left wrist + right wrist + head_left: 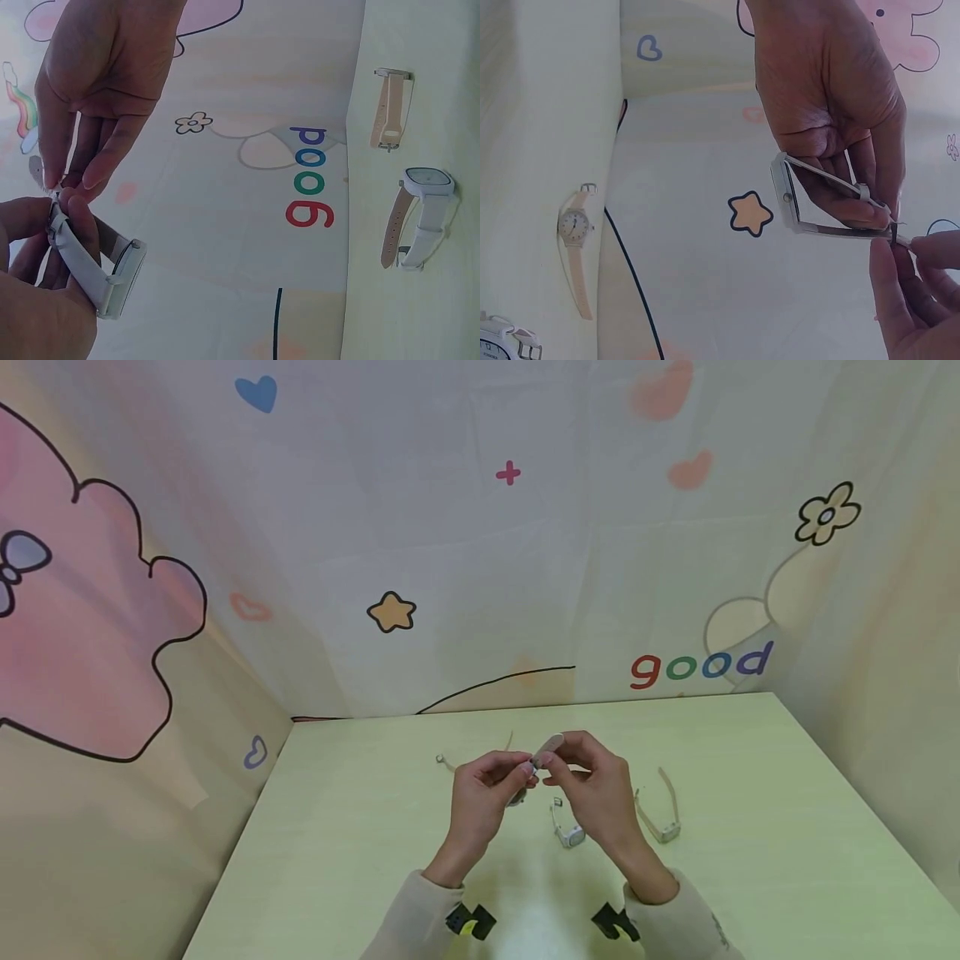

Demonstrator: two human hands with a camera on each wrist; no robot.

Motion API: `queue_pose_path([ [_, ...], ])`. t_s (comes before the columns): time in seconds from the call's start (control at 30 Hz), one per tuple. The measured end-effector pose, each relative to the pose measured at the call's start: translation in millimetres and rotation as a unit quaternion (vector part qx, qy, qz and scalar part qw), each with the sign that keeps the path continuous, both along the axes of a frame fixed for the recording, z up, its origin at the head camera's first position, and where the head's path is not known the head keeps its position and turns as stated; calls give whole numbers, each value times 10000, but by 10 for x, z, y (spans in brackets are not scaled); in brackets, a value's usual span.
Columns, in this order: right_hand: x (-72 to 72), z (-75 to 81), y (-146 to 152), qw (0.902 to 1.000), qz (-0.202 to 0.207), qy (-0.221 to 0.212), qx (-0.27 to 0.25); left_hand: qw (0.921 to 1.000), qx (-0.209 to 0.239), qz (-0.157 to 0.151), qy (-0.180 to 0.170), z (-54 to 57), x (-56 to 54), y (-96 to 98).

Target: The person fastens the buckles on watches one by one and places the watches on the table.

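Note:
Both hands are raised over the table around one white-strapped wristwatch, its strap bent into a loop. My left hand grips the strap close to the buckle, with fingers reaching inside the loop in the right wrist view. With thumb and finger, my right hand pinches the strap's end, which stands up pale between the hands in the head view. In the right wrist view the watch case hangs at the loop's far side, seen edge-on with its crown. Fingertips partly hide the buckle.
Close by the right hand, a white watch lies on the pale green table. Farther right is a beige-strapped watch. Behind the left hand lies another watch with a pale pink strap. A printed curtain encloses the table.

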State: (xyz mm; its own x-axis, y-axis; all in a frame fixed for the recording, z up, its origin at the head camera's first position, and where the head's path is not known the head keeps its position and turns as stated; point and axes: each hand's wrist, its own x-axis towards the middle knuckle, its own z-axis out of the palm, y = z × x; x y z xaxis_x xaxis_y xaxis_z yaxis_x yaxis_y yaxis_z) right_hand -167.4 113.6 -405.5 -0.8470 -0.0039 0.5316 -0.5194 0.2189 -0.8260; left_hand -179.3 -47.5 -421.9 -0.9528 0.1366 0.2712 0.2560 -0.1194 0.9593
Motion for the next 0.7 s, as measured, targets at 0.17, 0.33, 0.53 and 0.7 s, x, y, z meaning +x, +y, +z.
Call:
queue_pose_path([
  [0.17,-7,-13,14,9999,91,-45,-123,10000,-5,9,-33,10,-2,3],
  [0.33,-5,-7,18,9995,215,4,-233,10000,-15,22,-29,12,-5,0],
  [0.53,3,-8,20,9993,283,-15,-263,10000,-1,-51,-15,1,-1,-8],
  [0.7,7,-6,20,9992,288,-82,-271,9999,-95,-41,70,1,3,-16],
])
